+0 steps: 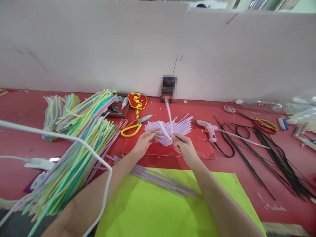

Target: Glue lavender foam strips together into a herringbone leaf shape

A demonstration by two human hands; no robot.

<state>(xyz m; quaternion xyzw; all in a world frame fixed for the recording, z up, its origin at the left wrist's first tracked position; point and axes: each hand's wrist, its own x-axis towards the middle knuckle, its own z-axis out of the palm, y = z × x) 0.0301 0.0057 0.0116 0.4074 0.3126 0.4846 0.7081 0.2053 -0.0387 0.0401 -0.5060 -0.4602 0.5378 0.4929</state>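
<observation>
A light purple pipe cleaner (pixel 169 113), bent into a V, is pinched at its fold by my right hand (pixel 182 144). One leg of it points up toward the wall, and the other slants up to the left. My left hand (pixel 147 141) is just left of the fold, its fingers slightly curled and apart with nothing visible between them. Beneath both hands, many bent purple pipe cleaners (pixel 184 126) lie side by side in a V-shaped pattern on a red board (pixel 153 150). Loose straight purple stems (pixel 160 180) rest on a yellow-green sheet (pixel 148 210) nearer to me.
Multicoloured pipe cleaner bundles (pixel 74 164) and a white cable (pixel 108 184) are at left. Yellow-handled scissors (pixel 133 126) lie behind my left hand. A pink glue gun (pixel 209 130), dark wires (pixel 274 158) and more scissors (pixel 265 125) are at right. A white wall (pixel 98 49) stands behind.
</observation>
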